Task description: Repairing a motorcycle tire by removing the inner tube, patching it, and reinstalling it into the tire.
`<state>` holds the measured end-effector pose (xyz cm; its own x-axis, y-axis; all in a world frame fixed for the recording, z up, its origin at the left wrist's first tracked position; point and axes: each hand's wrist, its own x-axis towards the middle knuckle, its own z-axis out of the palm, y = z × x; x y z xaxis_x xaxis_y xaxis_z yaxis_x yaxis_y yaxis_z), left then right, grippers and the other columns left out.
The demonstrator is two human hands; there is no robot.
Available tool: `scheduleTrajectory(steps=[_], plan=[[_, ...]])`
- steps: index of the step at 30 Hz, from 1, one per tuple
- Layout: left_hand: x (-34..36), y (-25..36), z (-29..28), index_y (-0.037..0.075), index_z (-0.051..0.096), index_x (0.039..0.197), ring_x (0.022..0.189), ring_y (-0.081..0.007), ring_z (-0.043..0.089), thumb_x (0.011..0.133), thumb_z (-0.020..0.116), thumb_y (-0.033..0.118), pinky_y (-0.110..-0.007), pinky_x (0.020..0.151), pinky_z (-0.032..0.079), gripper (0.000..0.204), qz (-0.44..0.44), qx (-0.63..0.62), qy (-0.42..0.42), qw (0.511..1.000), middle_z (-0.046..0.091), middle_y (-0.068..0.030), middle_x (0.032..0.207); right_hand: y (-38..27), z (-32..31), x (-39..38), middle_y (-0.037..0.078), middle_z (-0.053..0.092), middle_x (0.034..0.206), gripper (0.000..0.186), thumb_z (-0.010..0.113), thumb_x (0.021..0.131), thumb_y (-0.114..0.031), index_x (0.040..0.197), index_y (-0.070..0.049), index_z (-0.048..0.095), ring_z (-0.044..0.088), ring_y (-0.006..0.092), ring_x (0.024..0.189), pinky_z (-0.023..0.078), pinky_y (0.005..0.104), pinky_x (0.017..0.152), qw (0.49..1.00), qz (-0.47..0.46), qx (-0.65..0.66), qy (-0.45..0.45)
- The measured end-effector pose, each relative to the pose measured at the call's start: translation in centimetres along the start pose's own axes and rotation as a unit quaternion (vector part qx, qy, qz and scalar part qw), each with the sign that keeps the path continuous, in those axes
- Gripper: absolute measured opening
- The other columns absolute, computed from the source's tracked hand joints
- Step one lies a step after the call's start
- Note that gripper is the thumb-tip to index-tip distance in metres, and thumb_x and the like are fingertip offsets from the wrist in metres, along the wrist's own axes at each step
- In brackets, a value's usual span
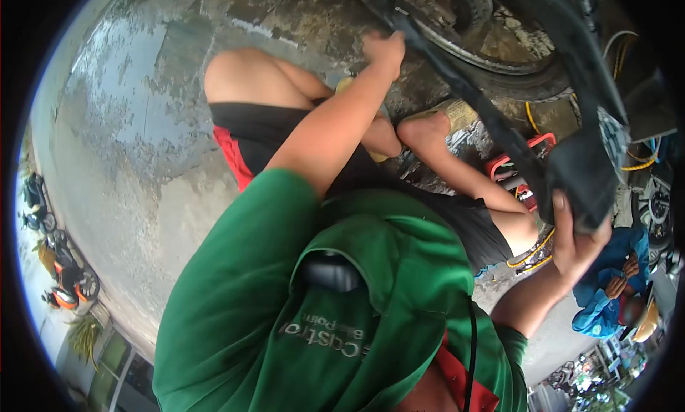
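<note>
A long black rubber tube (492, 119) runs slanting from the top middle down to the right. My left hand (385, 49) is closed on its upper end, next to a motorbike wheel (499, 52) with a dirty tyre. My right hand (576, 242) grips the wide lower end of the tube from below, thumb up along it. My green shirt (300, 298) fills the lower middle. My bare knees (242, 73), black shorts and sandalled feet (442, 119) lie between the two arms.
Wet, stained concrete floor (135, 134) spreads to the left. A red-framed object (524, 151) and yellow cables (531, 251) lie by my right leg. A person in blue (606, 287) crouches at the right edge. Parked motorbikes (64, 276) stand at the far left.
</note>
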<state>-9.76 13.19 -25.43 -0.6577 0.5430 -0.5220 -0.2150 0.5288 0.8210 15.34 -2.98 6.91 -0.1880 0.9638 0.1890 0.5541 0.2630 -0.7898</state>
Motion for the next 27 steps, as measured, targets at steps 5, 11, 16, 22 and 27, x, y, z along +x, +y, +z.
scheduleTrajectory(steps=[5, 11, 16, 22, 27], plan=[[4.5, 1.1, 1.3, 0.004, 0.051, 0.124, 0.115, -0.0346, 0.057, 0.076, 0.081, 0.024, -0.046, 0.08, 0.053, 0.06, 0.073, 0.057, 0.032, 0.995, 0.058, -0.0203, 0.12, 1.4, 1.2, 1.6, 0.011, 0.071, 0.108, 0.019, 0.069, 0.09, 0.001, 0.109, 0.004, 0.068, 0.066, 0.017, 0.093, 0.052, 0.0312, 0.087, 0.968, -0.157, -0.153, -0.122], [-1.8, -0.5, 2.1, 0.003, 0.067, 0.082, 0.078, -0.0378, 0.068, 0.074, 0.074, 0.02, -0.045, 0.071, 0.055, 0.02, 0.196, 0.064, -0.051, 0.977, 0.069, -0.0194, 0.081, 8.5, 2.9, -0.2, 0.009, 0.07, 0.107, 0.023, 0.073, 0.089, -0.004, 0.108, 0.007, 0.065, 0.064, 0.0153, 0.095, 0.052, 0.0291, 0.086, 0.983, 0.1, -0.019, 0.152], [-14.4, 0.7, 4.9, 0.002, 0.067, 0.112, 0.106, -0.0378, 0.062, 0.077, 0.078, 0.035, -0.044, 0.091, 0.05, 0.05, 0.437, -0.023, -0.311, 0.844, 0.064, -0.0182, 0.11, 6.2, 1.9, 0.6, 0.01, 0.069, 0.111, 0.025, 0.07, 0.091, -0.004, 0.114, 0.006, 0.065, 0.063, 0.0158, 0.096, 0.051, 0.0305, 0.088, 0.961, 0.061, 0.037, 0.267], [-19.9, 6.8, 9.6, 0.003, 0.063, 0.116, 0.111, -0.0338, 0.058, 0.075, 0.082, 0.05, -0.045, 0.093, 0.046, 0.065, 0.415, -0.034, -0.252, 0.873, 0.06, -0.0152, 0.113, 1.3, -1.0, 2.7, 0.014, 0.067, 0.115, 0.031, 0.068, 0.093, -0.005, 0.12, 0.008, 0.061, 0.064, 0.019, 0.101, 0.051, 0.0331, 0.093, 0.965, -0.002, 0.056, 0.256], [-18.5, 4.4, 8.9, 0.005, 0.062, 0.119, 0.11, -0.0299, 0.058, 0.072, 0.082, 0.051, -0.05, 0.093, 0.041, 0.069, 0.469, 0.115, -0.239, 0.842, 0.058, -0.0126, 0.114, 0.3, -0.2, 3.8, 0.015, 0.067, 0.116, 0.03, 0.066, 0.094, -0.004, 0.121, 0.008, 0.061, 0.064, 0.0209, 0.104, 0.051, 0.0348, 0.096, 0.966, 0.011, 0.081, 0.245]])
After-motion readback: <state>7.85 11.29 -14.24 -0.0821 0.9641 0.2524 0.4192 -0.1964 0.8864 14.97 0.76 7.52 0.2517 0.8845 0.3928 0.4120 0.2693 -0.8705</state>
